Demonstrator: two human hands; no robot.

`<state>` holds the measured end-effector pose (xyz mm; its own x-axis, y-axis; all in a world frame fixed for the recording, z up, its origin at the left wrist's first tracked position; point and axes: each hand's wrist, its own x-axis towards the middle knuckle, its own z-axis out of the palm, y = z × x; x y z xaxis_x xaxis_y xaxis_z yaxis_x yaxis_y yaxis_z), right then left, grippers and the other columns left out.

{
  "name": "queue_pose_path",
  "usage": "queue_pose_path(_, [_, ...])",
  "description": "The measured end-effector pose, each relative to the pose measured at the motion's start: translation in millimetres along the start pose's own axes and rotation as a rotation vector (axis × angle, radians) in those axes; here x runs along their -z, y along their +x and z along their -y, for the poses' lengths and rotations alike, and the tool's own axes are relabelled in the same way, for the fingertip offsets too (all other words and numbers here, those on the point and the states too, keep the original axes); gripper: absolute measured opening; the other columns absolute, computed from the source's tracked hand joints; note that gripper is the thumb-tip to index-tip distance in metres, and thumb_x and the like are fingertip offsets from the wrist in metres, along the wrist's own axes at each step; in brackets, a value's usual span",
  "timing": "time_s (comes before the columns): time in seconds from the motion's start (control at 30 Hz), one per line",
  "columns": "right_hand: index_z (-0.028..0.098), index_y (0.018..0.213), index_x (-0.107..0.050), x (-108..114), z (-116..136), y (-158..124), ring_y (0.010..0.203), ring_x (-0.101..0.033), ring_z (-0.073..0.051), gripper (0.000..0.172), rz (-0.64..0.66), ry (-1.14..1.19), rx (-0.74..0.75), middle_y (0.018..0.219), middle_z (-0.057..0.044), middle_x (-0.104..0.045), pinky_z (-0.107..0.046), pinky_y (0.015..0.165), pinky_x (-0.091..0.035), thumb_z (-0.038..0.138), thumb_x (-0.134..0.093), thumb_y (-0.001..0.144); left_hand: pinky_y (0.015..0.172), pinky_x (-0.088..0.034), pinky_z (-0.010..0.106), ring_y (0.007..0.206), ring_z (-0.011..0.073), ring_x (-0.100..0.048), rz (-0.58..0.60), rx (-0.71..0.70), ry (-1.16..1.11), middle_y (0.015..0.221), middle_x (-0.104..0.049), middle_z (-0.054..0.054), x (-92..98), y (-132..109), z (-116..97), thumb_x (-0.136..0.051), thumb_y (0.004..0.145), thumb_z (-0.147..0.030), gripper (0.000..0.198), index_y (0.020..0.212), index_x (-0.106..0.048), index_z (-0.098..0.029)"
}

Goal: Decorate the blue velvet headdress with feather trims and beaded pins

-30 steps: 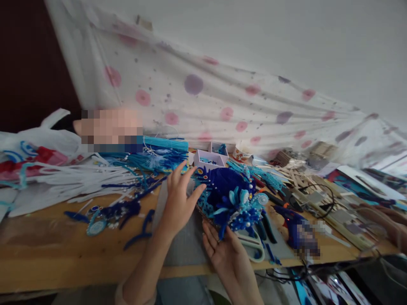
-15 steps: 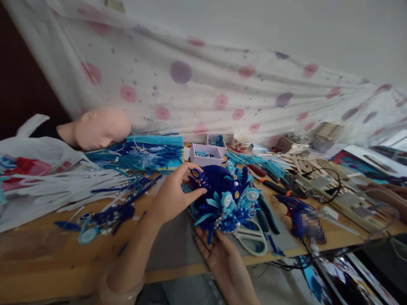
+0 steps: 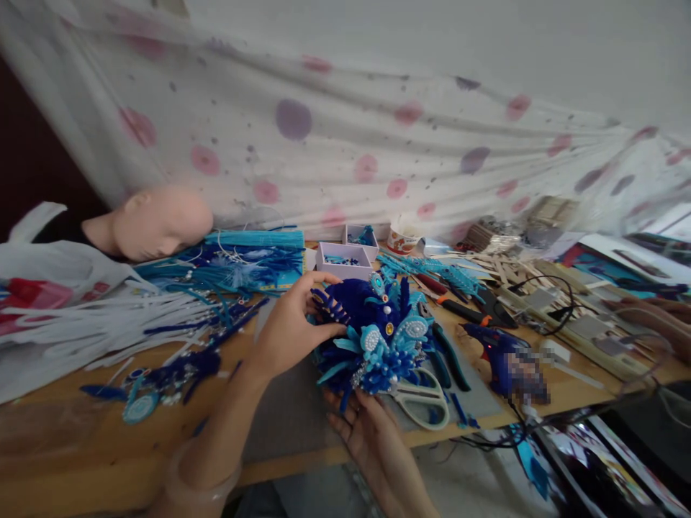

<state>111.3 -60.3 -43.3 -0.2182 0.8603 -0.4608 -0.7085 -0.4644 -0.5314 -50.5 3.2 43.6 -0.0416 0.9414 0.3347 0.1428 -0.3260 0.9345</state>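
Note:
A blue headdress (image 3: 353, 302) of dark-blue fuzzy material, with light-blue petals, pearls and gem beads, is held just above the grey mat (image 3: 286, 414). My left hand (image 3: 294, 327) is closed on its left side, thumb in front and fingers behind, next to a small dark-blue curled piece with beads (image 3: 330, 306). Palm up, my right hand (image 3: 372, 439) supports the headdress from below at its front edge; some of its fingertips are hidden under the petals. Cream-handled scissors (image 3: 424, 403) lie to the right of it, beside dark-teal-handled pliers (image 3: 450, 360).
A blue glue gun (image 3: 512, 363) stands on the right with its cable trailing. Small white boxes (image 3: 345, 267) of beads sit behind the headdress. A mannequin head (image 3: 162, 219) lies at the left, near white strips and blue beaded pieces. Another person's hand (image 3: 653, 324) is at the far right.
The whole view has shifted slightly, so things appear a little further left. Both hands keep their hold on the headdress, whose pose is almost the same.

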Motion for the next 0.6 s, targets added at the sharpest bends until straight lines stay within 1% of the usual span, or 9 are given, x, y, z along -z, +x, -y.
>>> queue_pose_path(0.13, [0.017,0.080,-0.069,3.4,-1.7,1.8,0.087,-0.073,-0.027,0.046,-0.002,-0.016,-0.003,0.089,-0.008,-0.078,-0.033,0.069,-0.054,0.035,-0.097,0.048,0.070,-0.059,0.032,0.082,0.0230,-0.071,-0.051,0.017,-0.045,0.092,-0.072,0.004,-2.6,2.5,2.5,-0.085,0.057,-0.014,0.067,0.118,-0.062,-0.026])
queue_pose_path(0.23, [0.018,0.078,-0.068,3.1,-2.0,1.4,0.087,-0.074,-0.027,0.046,-0.004,-0.018,0.005,0.087,-0.006,-0.078,-0.033,0.068,-0.055,0.034,-0.097,0.047,0.064,-0.059,0.031,0.072,0.0217,-0.072,-0.021,0.045,-0.116,0.085,-0.072,0.002,-2.6,2.6,3.2,-0.086,0.056,-0.014,0.076,0.125,-0.057,-0.026])
queue_pose_path(0.3, [0.018,0.078,-0.067,2.0,-2.2,1.0,0.087,-0.074,-0.027,0.046,-0.014,-0.021,0.004,0.087,-0.005,-0.078,-0.032,0.068,-0.055,0.034,-0.097,0.046,0.063,-0.059,0.030,0.069,0.0205,-0.072,-0.008,0.056,-0.125,0.080,-0.071,0.001,-2.1,2.1,3.4,-0.086,0.056,-0.013,0.079,0.127,-0.055,-0.027])
queue_pose_path(0.4, [0.018,0.080,-0.067,0.3,-2.7,0.6,0.086,-0.074,-0.026,0.049,-0.038,-0.030,0.002,0.085,-0.004,-0.078,-0.032,0.067,-0.056,0.034,-0.098,0.045,0.063,-0.059,0.028,0.070,0.0201,-0.072,-0.015,0.060,-0.105,0.082,-0.072,0.001,-0.9,1.1,4.5,-0.086,0.056,-0.012,0.081,0.129,-0.055,-0.027])
queue_pose_path(0.5, [0.017,0.081,-0.066,-1.5,-3.2,0.1,0.082,-0.075,-0.025,0.053,-0.075,-0.042,0.005,0.084,-0.006,-0.078,-0.031,0.066,-0.057,0.033,-0.098,0.042,0.064,-0.059,0.030,0.074,0.0221,-0.073,-0.019,0.071,-0.102,0.088,-0.074,0.004,1.6,0.1,5.9,-0.086,0.058,-0.015,0.080,0.130,-0.053,-0.027])
queue_pose_path(0.6, [0.016,0.081,-0.067,-3.5,-3.9,-1.0,0.082,-0.075,-0.025,0.053,-0.090,-0.057,0.003,0.084,-0.008,-0.079,-0.030,0.066,-0.056,0.033,-0.099,0.042,0.069,-0.058,0.030,0.079,0.0224,-0.073,-0.050,0.062,-0.042,0.085,-0.074,0.003,5.8,-1.0,6.2,-0.085,0.061,-0.020,0.075,0.129,-0.053,-0.025])
